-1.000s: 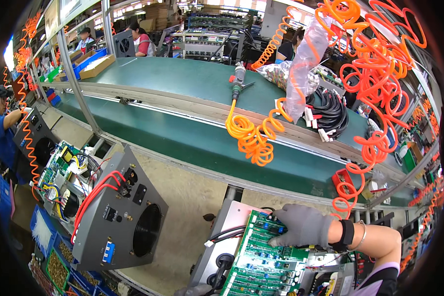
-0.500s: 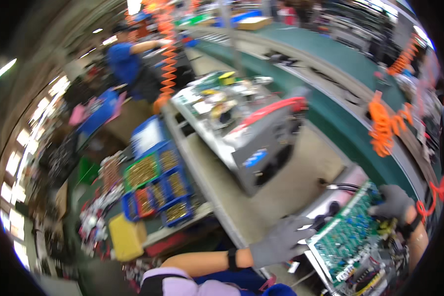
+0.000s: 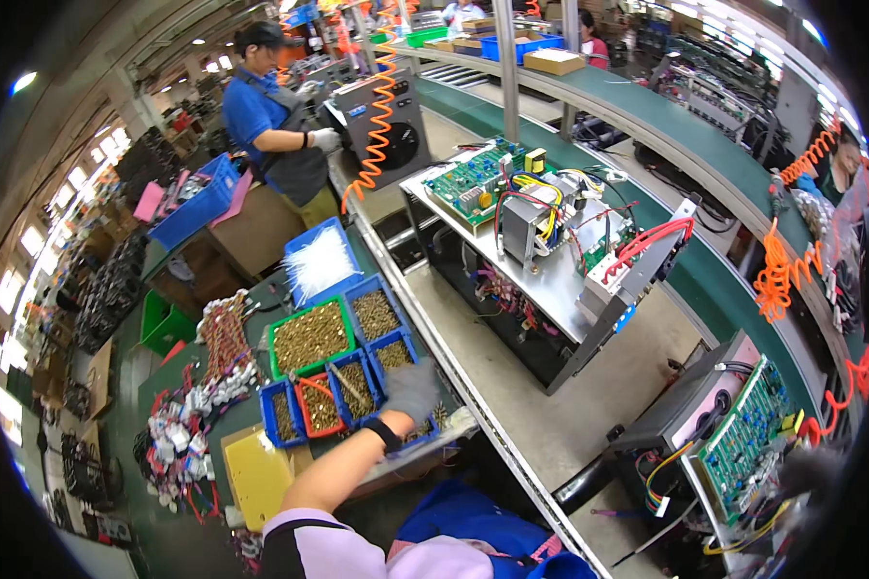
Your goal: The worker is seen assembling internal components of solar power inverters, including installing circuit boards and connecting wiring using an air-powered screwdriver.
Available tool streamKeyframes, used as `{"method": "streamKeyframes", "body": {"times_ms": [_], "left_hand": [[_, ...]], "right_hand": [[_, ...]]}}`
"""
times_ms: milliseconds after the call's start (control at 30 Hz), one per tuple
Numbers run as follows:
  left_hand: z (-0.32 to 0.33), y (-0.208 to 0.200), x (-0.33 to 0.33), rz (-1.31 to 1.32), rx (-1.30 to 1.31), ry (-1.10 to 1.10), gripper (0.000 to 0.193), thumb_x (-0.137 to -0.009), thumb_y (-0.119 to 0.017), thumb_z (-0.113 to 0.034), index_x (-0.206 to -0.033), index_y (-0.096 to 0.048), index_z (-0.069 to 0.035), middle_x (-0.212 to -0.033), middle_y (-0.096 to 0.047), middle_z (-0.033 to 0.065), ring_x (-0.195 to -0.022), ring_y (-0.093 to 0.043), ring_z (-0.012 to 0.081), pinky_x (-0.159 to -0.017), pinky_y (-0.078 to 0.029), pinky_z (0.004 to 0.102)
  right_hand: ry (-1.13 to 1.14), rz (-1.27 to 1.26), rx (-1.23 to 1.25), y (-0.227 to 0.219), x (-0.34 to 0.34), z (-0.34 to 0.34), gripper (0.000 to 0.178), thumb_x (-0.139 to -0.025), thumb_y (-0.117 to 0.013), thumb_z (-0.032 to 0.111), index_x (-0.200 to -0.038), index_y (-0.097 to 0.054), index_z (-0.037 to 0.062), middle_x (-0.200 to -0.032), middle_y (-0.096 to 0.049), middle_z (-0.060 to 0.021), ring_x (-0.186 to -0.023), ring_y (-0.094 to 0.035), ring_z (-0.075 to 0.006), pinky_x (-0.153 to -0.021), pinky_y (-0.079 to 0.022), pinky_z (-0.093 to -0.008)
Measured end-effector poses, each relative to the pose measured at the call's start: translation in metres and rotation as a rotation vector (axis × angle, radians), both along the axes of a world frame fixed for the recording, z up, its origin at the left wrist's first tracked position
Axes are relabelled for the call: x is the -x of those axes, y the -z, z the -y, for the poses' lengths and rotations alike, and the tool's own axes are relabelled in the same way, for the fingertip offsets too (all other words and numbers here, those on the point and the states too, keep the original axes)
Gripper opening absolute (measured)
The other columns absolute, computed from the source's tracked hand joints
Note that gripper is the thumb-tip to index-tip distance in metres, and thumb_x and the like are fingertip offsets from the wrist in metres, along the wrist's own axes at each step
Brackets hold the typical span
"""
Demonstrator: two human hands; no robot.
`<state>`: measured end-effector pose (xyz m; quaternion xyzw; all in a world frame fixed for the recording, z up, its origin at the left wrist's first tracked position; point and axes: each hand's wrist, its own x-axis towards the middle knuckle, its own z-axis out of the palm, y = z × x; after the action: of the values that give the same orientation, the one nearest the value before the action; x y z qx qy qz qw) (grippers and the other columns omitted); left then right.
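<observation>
So the left hand has just jumped over to the blue bins of brassy fasteners, slightly blurred, fingers hidden, so I can't tell how open it is or if it's got anything. Means the 2 hands are now split between 2 spots. Far right, the green circuit board slants by the open metal unit; the right hand beside it is lower now, just a dark smear, grip unreadable.
</observation>
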<state>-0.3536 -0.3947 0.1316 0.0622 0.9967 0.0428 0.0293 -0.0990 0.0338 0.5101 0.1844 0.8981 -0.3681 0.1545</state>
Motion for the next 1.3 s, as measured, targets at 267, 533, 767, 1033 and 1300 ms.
{"method": "streamKeyframes", "body": {"times_ms": [267, 533, 767, 1033, 1300], "left_hand": [[0.085, 0.069, 0.062, 0.174, 0.213, 0.277, 0.034, -0.067, -0.072, -0.038, -0.088, -0.07, -0.011, -0.082, -0.068, 0.0152, -0.079, -0.066, 0.0348, -0.068, -0.053, 0.0432], [0.038, 0.063, 0.043, 0.123, -0.145, 0.546, 0.03, -0.065, -0.076, -0.017, -0.09, -0.066, -0.005, -0.089, -0.065, 0.0177, -0.085, -0.062, 0.0343, -0.069, -0.051, 0.0427], [-0.037, 0.02, -0.034, 0.193, -0.261, 0.622, 0.033, -0.068, -0.074, -0.014, -0.097, -0.063, -0.005, -0.091, -0.062, 0.015, -0.084, -0.06, 0.0304, -0.069, -0.05, 0.0396], [-0.085, -0.01, -0.113, 0.29, -0.426, 0.614, 0.037, -0.071, -0.072, -0.011, -0.106, -0.06, -0.006, -0.094, -0.059, 0.0119, -0.084, -0.057, 0.0259, -0.07, -0.048, 0.0362], [-0.091, -0.028, -0.158, 0.429, -0.729, 0.426, 0.041, -0.075, -0.069, -0.007, -0.114, -0.057, -0.006, -0.097, -0.056, 0.0088, -0.084, -0.055, 0.0214, -0.07, -0.047, 0.0327]], "right_hand": [[-0.427, -0.127, 0.075, 0.149, 0.01, 0.121, 0.06, -0.088, -0.057, 0.045, -0.13, -0.047, 0.003, -0.118, -0.055, -0.0219, -0.111, -0.054, -0.0355, -0.093, -0.044, -0.0408], [0.062, -0.31, 0.39, 0.24, -0.058, 0.185, 0.055, -0.087, -0.059, 0.04, -0.125, -0.049, 0.0027, -0.11, -0.058, -0.0152, -0.103, -0.057, -0.0301, -0.086, -0.046, -0.0381], [0.401, -0.056, -0.002, 0.295, -0.197, 0.183, 0.058, -0.085, -0.056, 0.045, -0.126, -0.049, 0.0047, -0.114, -0.058, -0.0178, -0.106, -0.056, -0.0347, -0.088, -0.046, -0.0427], [1.202, 0.344, -0.441, 0.373, -0.466, 0.145, 0.038, -0.078, -0.058, 0.031, -0.104, -0.063, 0.0043, -0.102, -0.063, -0.0197, -0.097, -0.061, -0.0356, -0.082, -0.049, -0.044], [1.161, 0.923, -0.872, 0.473, -0.681, 0.115, 0.027, -0.084, -0.051, 0.02, -0.11, -0.06, 0.0187, -0.116, -0.057, -0.0037, -0.115, -0.05, -0.0237, -0.089, -0.038, -0.0422]]}}
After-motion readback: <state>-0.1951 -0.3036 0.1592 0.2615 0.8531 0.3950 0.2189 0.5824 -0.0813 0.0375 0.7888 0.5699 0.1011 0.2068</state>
